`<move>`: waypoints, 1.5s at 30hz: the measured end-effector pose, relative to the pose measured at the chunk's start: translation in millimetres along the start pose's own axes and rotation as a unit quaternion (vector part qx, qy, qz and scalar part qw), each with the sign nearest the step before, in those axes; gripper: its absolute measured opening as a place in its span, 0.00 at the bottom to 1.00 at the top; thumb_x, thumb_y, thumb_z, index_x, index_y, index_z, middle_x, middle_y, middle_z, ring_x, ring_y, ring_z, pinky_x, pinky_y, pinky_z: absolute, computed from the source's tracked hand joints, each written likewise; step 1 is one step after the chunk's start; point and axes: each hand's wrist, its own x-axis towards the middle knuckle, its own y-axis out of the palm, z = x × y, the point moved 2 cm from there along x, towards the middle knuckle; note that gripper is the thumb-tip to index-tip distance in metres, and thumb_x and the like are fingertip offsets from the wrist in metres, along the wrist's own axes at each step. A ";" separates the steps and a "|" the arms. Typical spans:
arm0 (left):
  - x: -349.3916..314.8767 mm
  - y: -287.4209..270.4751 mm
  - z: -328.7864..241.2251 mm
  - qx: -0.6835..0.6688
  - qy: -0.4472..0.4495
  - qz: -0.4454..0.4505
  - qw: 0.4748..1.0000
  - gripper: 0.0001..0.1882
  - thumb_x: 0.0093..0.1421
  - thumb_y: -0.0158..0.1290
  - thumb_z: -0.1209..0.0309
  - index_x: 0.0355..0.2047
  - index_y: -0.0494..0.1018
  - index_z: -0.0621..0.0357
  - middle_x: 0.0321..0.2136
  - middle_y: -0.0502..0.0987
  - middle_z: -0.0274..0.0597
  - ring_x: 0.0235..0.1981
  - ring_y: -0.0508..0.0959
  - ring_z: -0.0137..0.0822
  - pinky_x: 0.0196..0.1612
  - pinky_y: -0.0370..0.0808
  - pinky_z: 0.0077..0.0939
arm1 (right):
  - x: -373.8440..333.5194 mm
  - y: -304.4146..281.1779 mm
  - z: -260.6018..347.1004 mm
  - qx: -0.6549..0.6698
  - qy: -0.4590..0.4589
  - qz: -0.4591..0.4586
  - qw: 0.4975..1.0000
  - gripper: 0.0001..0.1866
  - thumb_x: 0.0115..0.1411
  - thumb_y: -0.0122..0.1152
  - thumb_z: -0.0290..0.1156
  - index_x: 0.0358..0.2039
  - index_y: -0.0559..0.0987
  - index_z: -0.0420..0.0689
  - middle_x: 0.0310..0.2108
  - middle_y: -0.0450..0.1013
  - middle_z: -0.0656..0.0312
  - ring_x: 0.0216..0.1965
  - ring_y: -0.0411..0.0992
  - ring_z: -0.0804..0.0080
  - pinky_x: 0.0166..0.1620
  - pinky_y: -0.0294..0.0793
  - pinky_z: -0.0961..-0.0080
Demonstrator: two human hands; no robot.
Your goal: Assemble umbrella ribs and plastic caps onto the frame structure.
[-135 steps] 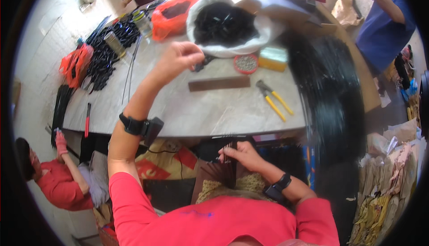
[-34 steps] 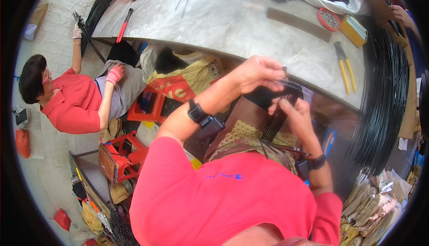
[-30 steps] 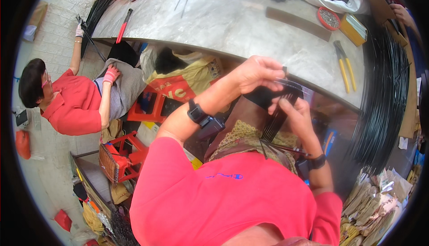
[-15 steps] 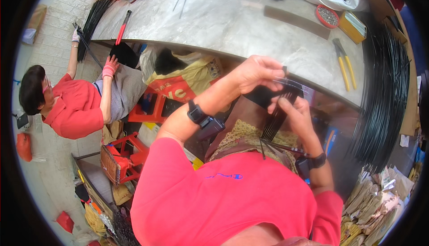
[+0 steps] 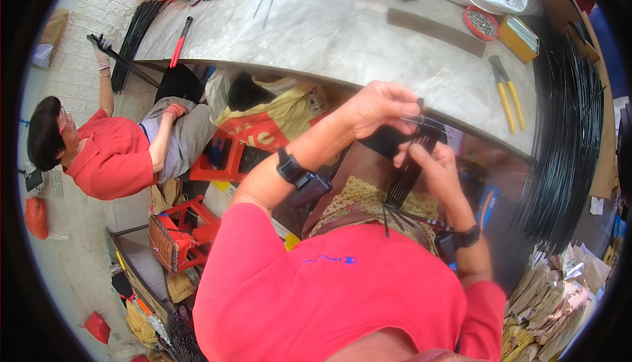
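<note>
Over my lap, my right hand [image 5: 436, 168] grips a bundle of thin dark strips [image 5: 403, 187], thumb across it. The bundle slants from my lap up toward the table edge, its lower ends fanning out over a patterned brown cloth [image 5: 352, 199]. Close by, at the bundle's upper end, my left hand [image 5: 382, 109] is closed in a pinch. A thin pale strand [image 5: 431, 124] runs from its fingertips across the strips; its exact path is hard to make out. A small dark tip stands up beside those fingers.
Yellow-handled pliers [image 5: 505, 95], a red bowl of small metal pieces [image 5: 481, 24] and red-handled pliers [image 5: 179, 46] lie on the marble-like table [image 5: 316, 26]. Long black strips [image 5: 559, 145] cover its right end. At left, a seated co-worker [image 5: 108, 155] handles dark strips; red stools [image 5: 187, 224] stand between us.
My hands and the bundle have barely moved. The co-worker's raised hand has shifted left with the dark strips, and their other hand has drawn back to the lap.
</note>
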 end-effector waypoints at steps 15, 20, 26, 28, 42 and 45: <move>-36.7 27.2 -1.9 0.080 0.064 -0.038 0.994 0.20 0.57 0.60 0.79 0.51 0.72 0.67 0.42 0.79 0.46 0.40 0.80 0.30 0.39 0.80 0.24 | -3.5 10.5 -1.6 -0.040 -0.004 -0.036 0.999 0.14 0.68 0.58 0.37 0.40 0.79 0.36 0.30 0.80 0.60 0.32 0.77 0.78 0.37 0.76 0.80; -41.6 34.8 -3.7 0.083 0.077 -0.041 0.993 0.18 0.58 0.59 0.80 0.49 0.73 0.67 0.40 0.79 0.43 0.38 0.80 0.29 0.41 0.80 0.24 | -8.1 9.9 -0.2 -0.043 -0.005 -0.030 0.999 0.14 0.67 0.58 0.36 0.41 0.79 0.36 0.31 0.80 0.60 0.32 0.77 0.79 0.37 0.76 0.81; -46.2 38.0 -2.1 0.091 0.104 -0.049 0.989 0.16 0.58 0.58 0.82 0.47 0.74 0.67 0.40 0.80 0.43 0.39 0.80 0.28 0.46 0.78 0.22 | -9.5 13.4 -3.4 0.003 -0.048 -0.040 0.998 0.10 0.65 0.62 0.31 0.42 0.77 0.38 0.34 0.77 0.64 0.34 0.75 0.81 0.38 0.74 0.82; -47.1 37.9 -2.7 0.102 0.116 -0.057 0.986 0.16 0.57 0.58 0.84 0.47 0.74 0.67 0.40 0.80 0.43 0.40 0.80 0.29 0.46 0.78 0.22 | -8.4 13.3 -4.6 -0.038 -0.120 -0.090 0.988 0.08 0.64 0.63 0.30 0.39 0.76 0.40 0.31 0.74 0.68 0.32 0.71 0.84 0.36 0.72 0.83; -56.8 38.0 -5.9 0.067 0.123 -0.053 0.989 0.16 0.57 0.58 0.85 0.46 0.74 0.67 0.42 0.80 0.45 0.44 0.81 0.32 0.49 0.78 0.26 | -9.2 23.3 15.6 -0.022 -0.083 -0.077 0.993 0.08 0.65 0.61 0.31 0.35 0.73 0.42 0.27 0.70 0.69 0.26 0.67 0.84 0.30 0.69 0.83; -61.3 38.2 -4.2 0.067 0.116 -0.042 0.990 0.16 0.57 0.57 0.85 0.46 0.74 0.67 0.43 0.80 0.45 0.45 0.80 0.32 0.50 0.78 0.26 | -9.0 24.3 16.6 -0.017 -0.081 -0.063 0.995 0.08 0.65 0.62 0.31 0.34 0.73 0.42 0.27 0.70 0.69 0.26 0.67 0.84 0.30 0.69 0.84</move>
